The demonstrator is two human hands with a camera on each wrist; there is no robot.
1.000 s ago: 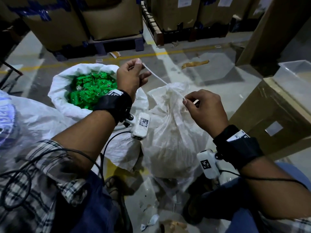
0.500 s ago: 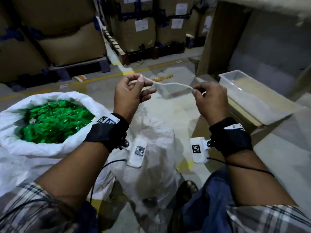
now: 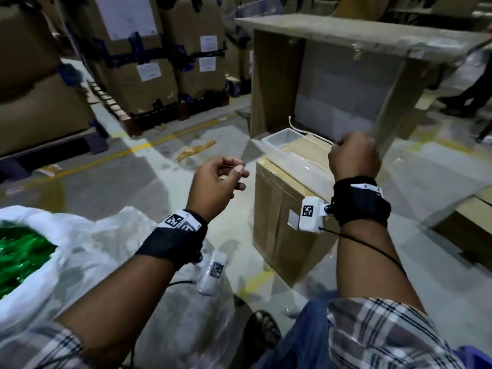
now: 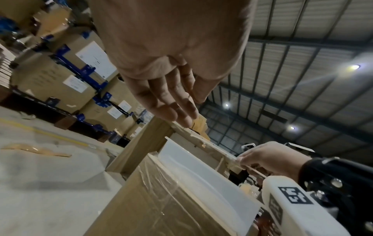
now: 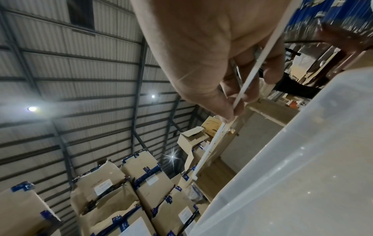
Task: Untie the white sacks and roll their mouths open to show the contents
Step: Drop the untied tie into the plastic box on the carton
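My right hand [image 3: 336,145] pinches a thin white tie [image 3: 310,133] between thumb and fingers and holds it above a clear plastic tub [image 3: 282,141]. In the right wrist view the tie [image 5: 251,79] runs across the fingers of the right hand [image 5: 236,110]. My left hand [image 3: 237,174] hovers in mid air with relaxed fingers and holds nothing; the left wrist view shows its left hand [image 4: 181,111] empty. A white sack [image 3: 173,302] sits low under my left forearm. An opened white sack [image 3: 40,217] with green contents [image 3: 18,251] stands at the far left.
The tub rests on a wrapped cardboard box [image 3: 279,222] just right of the sacks. Behind it stands a cardboard table shape [image 3: 346,33]. Stacked cartons on pallets [image 3: 149,65] line the back. A person's legs [image 3: 474,94] show at the far right.
The tie has come off the sack. My left hand has let go of it, and my right hand has carried it right, over the tub. The view has swung right.
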